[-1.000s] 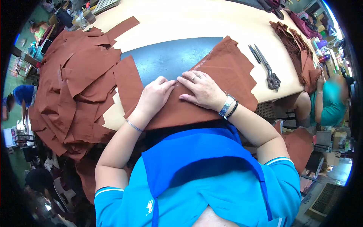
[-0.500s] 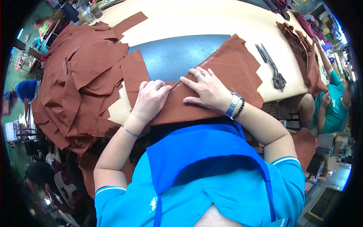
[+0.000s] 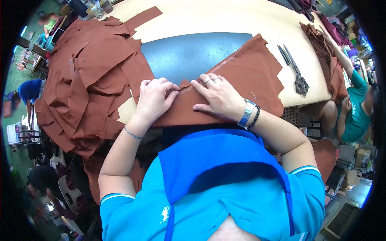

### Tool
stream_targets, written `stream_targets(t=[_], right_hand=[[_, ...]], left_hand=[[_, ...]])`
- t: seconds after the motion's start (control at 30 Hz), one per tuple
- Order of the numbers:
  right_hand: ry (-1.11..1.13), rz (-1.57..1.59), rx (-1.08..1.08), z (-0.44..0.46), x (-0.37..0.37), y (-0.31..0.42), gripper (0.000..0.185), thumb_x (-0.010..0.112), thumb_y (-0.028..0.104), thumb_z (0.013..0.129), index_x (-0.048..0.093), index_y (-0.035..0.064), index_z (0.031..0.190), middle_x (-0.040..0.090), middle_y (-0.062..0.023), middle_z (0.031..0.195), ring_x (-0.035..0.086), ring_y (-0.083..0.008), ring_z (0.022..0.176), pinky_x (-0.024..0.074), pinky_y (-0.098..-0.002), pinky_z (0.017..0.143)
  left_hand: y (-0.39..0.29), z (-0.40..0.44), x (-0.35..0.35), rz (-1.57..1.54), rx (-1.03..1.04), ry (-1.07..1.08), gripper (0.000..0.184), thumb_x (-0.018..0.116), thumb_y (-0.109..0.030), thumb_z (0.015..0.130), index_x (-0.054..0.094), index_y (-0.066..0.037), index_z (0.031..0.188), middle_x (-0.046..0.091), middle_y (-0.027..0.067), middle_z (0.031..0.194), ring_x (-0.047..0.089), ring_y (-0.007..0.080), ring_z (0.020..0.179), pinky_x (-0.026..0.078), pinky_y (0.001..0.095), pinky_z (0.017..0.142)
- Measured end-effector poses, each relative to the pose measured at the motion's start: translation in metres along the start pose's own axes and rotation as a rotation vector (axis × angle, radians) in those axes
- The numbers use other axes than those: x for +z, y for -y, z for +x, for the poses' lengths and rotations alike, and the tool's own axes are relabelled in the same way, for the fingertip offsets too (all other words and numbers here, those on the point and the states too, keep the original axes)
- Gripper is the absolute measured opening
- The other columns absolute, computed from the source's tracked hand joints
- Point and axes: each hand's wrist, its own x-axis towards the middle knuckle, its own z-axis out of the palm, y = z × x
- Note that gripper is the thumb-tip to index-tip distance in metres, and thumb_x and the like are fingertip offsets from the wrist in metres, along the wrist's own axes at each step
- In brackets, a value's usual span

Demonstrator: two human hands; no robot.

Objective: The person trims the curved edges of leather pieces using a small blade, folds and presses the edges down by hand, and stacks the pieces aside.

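A rust-brown fabric piece (image 3: 251, 74) with stepped, notched edges lies along the near side of the table, partly over a dark smooth board (image 3: 189, 52). Its slanting upper edge carries a pale, shiny streak. At the lower left end of that edge, my left hand (image 3: 155, 99) is closed, thumb and bent fingers pinching the fabric. My right hand (image 3: 220, 96) rests flat on the same piece just to the right, fingers spread and fingertips at the streaked edge. More brown fabric lies beneath and left of my left hand, where the layers are hard to separate.
A large heap of brown fabric pieces (image 3: 92, 76) covers the left of the cream tabletop (image 3: 209, 18). Black-handled scissors (image 3: 296, 71) lie to the right. Beyond them, a co-worker in a green shirt (image 3: 357, 114) sits by hanging brown fabric (image 3: 337, 78). Bottles (image 3: 96, 10) stand at the far left.
My left hand has slid a little left along the fabric edge, widening the gap to my right hand. My right hand stays nearly in place. The whole view has shifted slightly.
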Motion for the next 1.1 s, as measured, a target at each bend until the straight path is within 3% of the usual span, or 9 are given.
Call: stream_targets(t=[0.03, 0.23, 0.43, 0.63, 1.03, 1.1], right_hand=[[-0.021, 0.016, 0.004, 0.000, 0.003, 0.001, 0.073, 0.062, 0.055, 0.087, 0.050, 0.0046, 0.138, 0.054, -0.0186, 0.124, 0.052, -0.0318, 0.116, 0.0472, -0.0514, 0.095], [0.071, -0.027, 0.077, 0.000, -0.006, 0.010, 0.067, 0.063, 0.051, 0.089, 0.048, 0.0122, 0.142, 0.050, -0.0213, 0.134, 0.050, -0.0359, 0.125, 0.0478, -0.0537, 0.096], [0.168, 0.018, 0.111, 0.007, -0.012, 0.013, 0.066, 0.065, 0.049, 0.088, 0.047, 0.0197, 0.144, 0.046, -0.0241, 0.138, 0.048, -0.0413, 0.127, 0.0501, -0.0600, 0.092], [0.156, 0.049, 0.091, 0.009, -0.016, 0.013, 0.064, 0.068, 0.046, 0.087, 0.048, 0.0209, 0.143, 0.046, -0.0249, 0.136, 0.048, -0.0413, 0.126, 0.0539, -0.0598, 0.086], [0.183, 0.071, 0.117, 0.016, -0.021, 0.017, 0.069, 0.072, 0.042, 0.083, 0.047, 0.0229, 0.145, 0.046, -0.0246, 0.134, 0.048, -0.0408, 0.123, 0.0567, -0.0605, 0.082], [0.185, 0.070, 0.104, 0.015, -0.023, 0.017, 0.069, 0.071, 0.042, 0.084, 0.046, 0.0245, 0.145, 0.046, -0.0278, 0.133, 0.051, -0.0443, 0.121, 0.0560, -0.0555, 0.085]], left_hand=[[0.002, 0.000, 0.000, -0.011, 0.001, 0.017, 0.008, 0.069, -0.019, 0.086, 0.073, -0.015, 0.093, 0.065, -0.0002, 0.086, 0.062, 0.0198, 0.091, 0.039, 0.0379, 0.091], [0.008, 0.001, -0.003, -0.098, -0.011, 0.024, 0.008, 0.070, -0.015, 0.085, 0.074, -0.016, 0.091, 0.062, -0.0014, 0.083, 0.061, 0.0180, 0.087, 0.039, 0.0373, 0.089], [0.022, -0.003, 0.001, 0.116, 0.312, -0.144, 0.014, 0.073, -0.012, 0.079, 0.075, -0.020, 0.090, 0.062, -0.0035, 0.085, 0.061, 0.0162, 0.082, 0.040, 0.0370, 0.085], [0.028, -0.004, 0.001, 0.176, 0.392, -0.166, 0.019, 0.073, -0.012, 0.077, 0.075, -0.022, 0.093, 0.062, -0.0042, 0.086, 0.061, 0.0158, 0.081, 0.043, 0.0375, 0.084], [0.029, -0.005, 0.002, 0.207, 0.412, -0.197, 0.019, 0.073, -0.013, 0.078, 0.074, -0.022, 0.094, 0.062, -0.0049, 0.087, 0.061, 0.0148, 0.083, 0.044, 0.0394, 0.089], [0.030, -0.006, 0.002, 0.211, 0.408, -0.202, 0.019, 0.073, -0.014, 0.078, 0.074, -0.023, 0.095, 0.062, -0.0051, 0.087, 0.061, 0.0145, 0.082, 0.044, 0.0393, 0.090]])
